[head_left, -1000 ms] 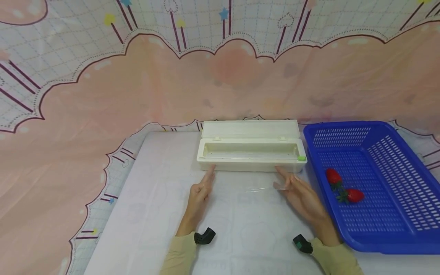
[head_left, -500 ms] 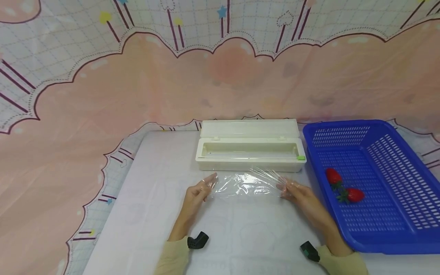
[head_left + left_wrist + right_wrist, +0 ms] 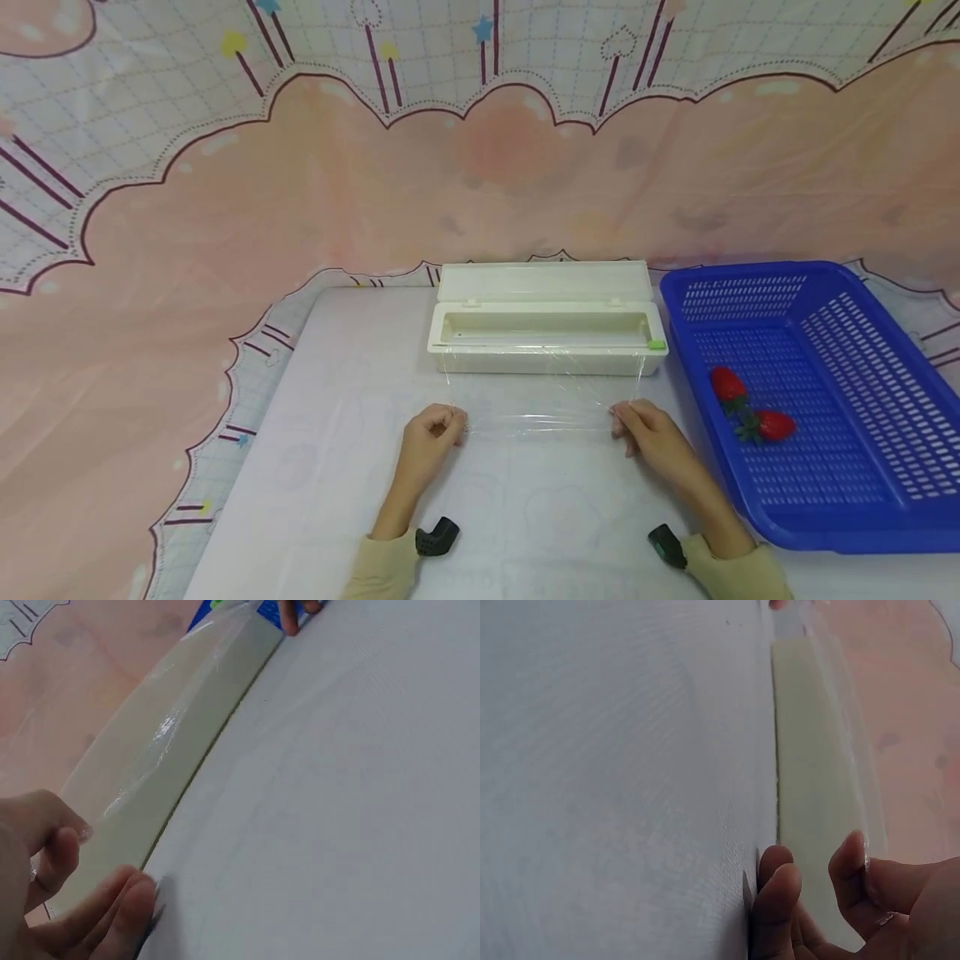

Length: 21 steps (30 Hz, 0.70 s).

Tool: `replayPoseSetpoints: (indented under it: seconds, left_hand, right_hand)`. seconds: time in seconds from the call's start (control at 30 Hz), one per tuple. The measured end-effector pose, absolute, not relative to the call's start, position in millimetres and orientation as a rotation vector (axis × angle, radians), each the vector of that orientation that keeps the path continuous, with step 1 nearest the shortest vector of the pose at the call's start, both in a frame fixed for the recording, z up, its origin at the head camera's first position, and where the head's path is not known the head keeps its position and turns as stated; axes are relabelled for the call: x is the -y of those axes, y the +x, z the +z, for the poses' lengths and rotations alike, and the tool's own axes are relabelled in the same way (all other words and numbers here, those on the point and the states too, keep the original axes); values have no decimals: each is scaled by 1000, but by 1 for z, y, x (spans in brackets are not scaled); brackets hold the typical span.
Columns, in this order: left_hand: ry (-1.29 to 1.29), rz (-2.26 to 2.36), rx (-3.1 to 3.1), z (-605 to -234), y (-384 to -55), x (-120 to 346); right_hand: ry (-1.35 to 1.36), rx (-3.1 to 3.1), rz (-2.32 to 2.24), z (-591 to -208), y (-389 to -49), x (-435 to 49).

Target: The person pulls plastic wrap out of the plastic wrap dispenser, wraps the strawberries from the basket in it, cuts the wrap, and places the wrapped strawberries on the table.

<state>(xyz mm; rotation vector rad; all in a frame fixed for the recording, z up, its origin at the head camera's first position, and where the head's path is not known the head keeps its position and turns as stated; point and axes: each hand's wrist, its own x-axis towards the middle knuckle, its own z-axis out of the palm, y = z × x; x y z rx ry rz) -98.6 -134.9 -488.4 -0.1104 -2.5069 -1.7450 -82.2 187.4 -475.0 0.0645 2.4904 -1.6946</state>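
Observation:
A clear sheet of cling film (image 3: 536, 417) stretches between both hands, its far side running up to the front of a cream plastic dispenser box (image 3: 547, 362). My left hand (image 3: 431, 433) pinches the film's near left corner between thumb and index finger. At the near right corner, my right hand (image 3: 651, 435) pinches it the same way. The box's lid (image 3: 543, 282) is tipped back, and a small green slider (image 3: 657, 345) sits at the right end of its front rim. In the left wrist view the film (image 3: 165, 727) shines in front of the box.
To the right stands a blue perforated basket (image 3: 847, 529). Two red strawberries, one upper (image 3: 727, 384) and one lower (image 3: 775, 426), lie in it with green leaves. A white-covered table (image 3: 540, 525) lies under everything, and a patterned cloth (image 3: 420, 192) hangs behind.
Both hands have moved from the box's front edge back toward the person. The film, barely visible at first and bunched half a second ago, is now drawn out between them.

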Motion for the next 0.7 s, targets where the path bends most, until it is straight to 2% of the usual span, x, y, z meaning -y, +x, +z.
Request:
replayPoseSetpoints:
  seconds: [0.27, 0.5, 0.7]
  left_hand:
    - [-169, -1715, 2491, -490, -104, 138]
    - [-325, -1724, 2502, -462, -97, 136]
    - [-493, -1584, 2360, -463, -99, 132]
  right_hand:
    - [-78, -2524, -1813, -481, -89, -189]
    - [-169, -2483, -1773, -480, -87, -193]
    - [-244, -2630, -1796, -481, -89, -195]
